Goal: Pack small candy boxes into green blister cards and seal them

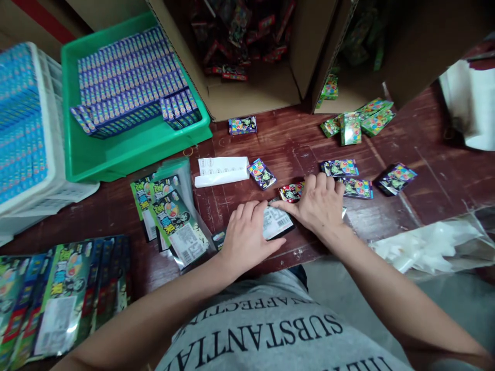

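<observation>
A printed plastic packet (279,222) with a white label lies on the table in front of me, partly covered by both hands. My left hand (247,234) is over its left part, fingers bent around the top edge and thumb apart below. My right hand (322,203) has its thumb tip on the packet's upper edge and its fingers curled down; what lies beneath the palm is hidden. A small red box (292,191) touches or nearly touches the right-hand fingers. Small purple boxes (358,188) lie just beyond that hand, and another purple box (262,173) lies above the packet.
Flat packets (180,226) are fanned to the left, with a larger packet stack (64,293) nearer me. A green bin (135,154) holds rows of purple boxes beside a white basket (42,103). Cardboard cartons (251,98) stand behind. Green boxes (351,129) and a clear bag (429,245) lie right.
</observation>
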Demonstrator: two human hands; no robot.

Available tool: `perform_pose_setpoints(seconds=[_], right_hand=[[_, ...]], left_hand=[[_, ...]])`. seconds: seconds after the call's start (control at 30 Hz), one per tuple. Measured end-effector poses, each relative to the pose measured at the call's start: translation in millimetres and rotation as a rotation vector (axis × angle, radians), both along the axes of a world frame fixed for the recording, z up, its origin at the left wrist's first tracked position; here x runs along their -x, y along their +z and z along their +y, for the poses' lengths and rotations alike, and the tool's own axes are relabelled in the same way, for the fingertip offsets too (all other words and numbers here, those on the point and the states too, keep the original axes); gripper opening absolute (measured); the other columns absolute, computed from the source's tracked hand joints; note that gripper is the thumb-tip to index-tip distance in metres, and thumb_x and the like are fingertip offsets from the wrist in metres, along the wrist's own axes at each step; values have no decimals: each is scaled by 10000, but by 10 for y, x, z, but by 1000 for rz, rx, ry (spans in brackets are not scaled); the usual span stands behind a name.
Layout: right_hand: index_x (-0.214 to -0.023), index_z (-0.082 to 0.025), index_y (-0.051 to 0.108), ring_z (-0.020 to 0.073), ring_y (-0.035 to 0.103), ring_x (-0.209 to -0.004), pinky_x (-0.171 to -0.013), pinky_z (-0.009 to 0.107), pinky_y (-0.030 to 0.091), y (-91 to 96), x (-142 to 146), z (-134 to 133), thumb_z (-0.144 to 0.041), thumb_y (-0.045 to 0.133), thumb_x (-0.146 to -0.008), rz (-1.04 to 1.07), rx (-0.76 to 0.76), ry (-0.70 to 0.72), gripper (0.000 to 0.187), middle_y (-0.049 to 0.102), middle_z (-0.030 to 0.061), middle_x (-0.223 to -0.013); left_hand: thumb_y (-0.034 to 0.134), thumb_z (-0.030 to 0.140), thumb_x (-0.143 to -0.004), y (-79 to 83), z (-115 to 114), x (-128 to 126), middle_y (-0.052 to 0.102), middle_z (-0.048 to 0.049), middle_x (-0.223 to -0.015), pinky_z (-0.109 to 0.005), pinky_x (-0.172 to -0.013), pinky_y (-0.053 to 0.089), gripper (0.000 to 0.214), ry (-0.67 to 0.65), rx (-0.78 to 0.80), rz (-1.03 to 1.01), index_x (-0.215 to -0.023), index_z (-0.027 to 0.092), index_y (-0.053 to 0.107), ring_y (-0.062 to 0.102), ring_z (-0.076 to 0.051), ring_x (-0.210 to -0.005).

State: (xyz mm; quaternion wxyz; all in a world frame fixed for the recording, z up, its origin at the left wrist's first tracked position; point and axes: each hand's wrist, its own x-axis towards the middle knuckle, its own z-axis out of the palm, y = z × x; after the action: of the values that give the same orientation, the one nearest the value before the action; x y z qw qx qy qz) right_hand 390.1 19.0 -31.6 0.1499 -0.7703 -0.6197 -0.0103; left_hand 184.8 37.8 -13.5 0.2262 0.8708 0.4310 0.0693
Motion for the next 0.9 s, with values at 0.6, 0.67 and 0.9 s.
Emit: perform_pose_setpoints(seconds=[0.6,0.67,0.9], right_hand=[[-1151,-213,495,224,623,-710,-650,393,532,134,-307,-83,-650,618,-896,622,106,121,521,667,75,-908],[-1255,-209,514,271,652,-924,-804,439,554,245,-236,-96,-581,636,-916,539,141,342,519,668,134,-1123],[-1412,-286,490,266,713,-960,-844,427,593,398,-93,-283,-373,653,-948,682,420,446,499,733,63,-1117]], left_hand=[[780,456,-752,66,67,176,555,-191,-1397,-557,-1021,419,806,-99,-14,79,-1416,136,454,509,-393,-1252],[783,450,-742,61,73,201,555,-192,-1400,-548,-1033,413,821,-102,-19,93,-1423,129,456,507,-390,-1258],[796,465,-751,79,96,269,564,-183,-1394,-531,-1034,414,808,-62,-60,72,-1410,120,480,518,-374,-1249]])
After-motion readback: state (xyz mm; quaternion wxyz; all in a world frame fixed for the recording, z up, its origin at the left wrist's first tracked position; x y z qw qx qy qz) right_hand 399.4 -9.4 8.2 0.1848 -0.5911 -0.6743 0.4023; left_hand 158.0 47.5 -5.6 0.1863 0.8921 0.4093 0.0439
